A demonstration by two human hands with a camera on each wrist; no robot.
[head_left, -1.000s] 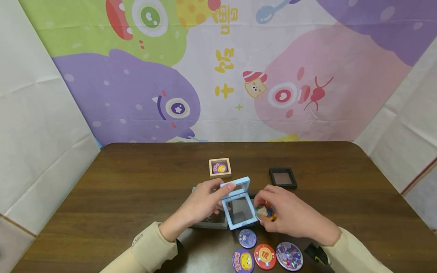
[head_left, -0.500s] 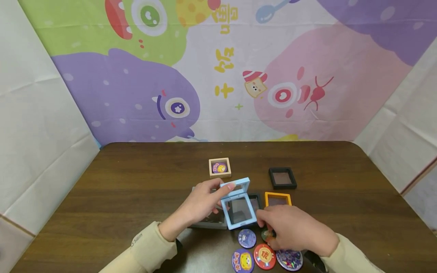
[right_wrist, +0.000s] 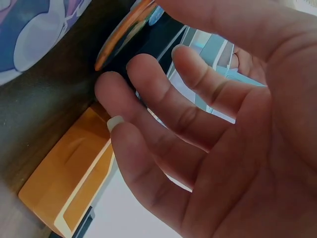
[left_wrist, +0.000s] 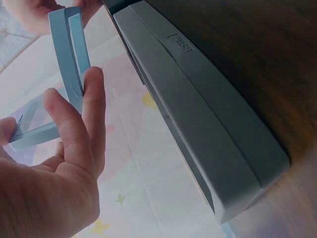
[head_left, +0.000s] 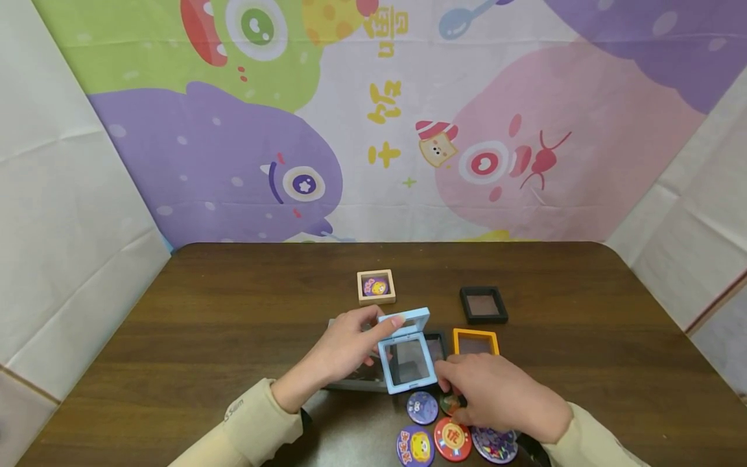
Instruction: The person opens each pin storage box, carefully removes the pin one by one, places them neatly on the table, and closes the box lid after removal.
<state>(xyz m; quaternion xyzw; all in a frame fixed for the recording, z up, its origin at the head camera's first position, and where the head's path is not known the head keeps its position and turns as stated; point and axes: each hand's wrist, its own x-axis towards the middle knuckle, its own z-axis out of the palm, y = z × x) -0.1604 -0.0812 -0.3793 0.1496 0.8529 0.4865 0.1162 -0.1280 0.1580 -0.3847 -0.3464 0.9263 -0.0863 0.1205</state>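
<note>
A light-blue display frame (head_left: 408,363) stands open like a book, with a clear film window. My left hand (head_left: 344,347) pinches it by its raised lid, thumb on the lid. In the left wrist view, fingers (left_wrist: 74,129) support the frame at its hinge. My right hand (head_left: 502,395) is low over the table, close to the blue frame's lower right corner. A small round badge (head_left: 450,404) shows partly under its fingers. In the right wrist view the badge (right_wrist: 126,32) has an orange rim, and the thumb overlaps it while the other fingers are loosely bent.
Several round badges, including a red one (head_left: 452,439), lie near the front. An orange frame (head_left: 475,334), a black frame (head_left: 484,305) and a wooden frame (head_left: 376,287) holding a badge stand behind. A grey frame (left_wrist: 198,109) lies under the left hand.
My right hand has brought the badge from beside the blue frame down to the table, then slightly left. The orange frame has come into sight. My left hand has stayed almost still.
</note>
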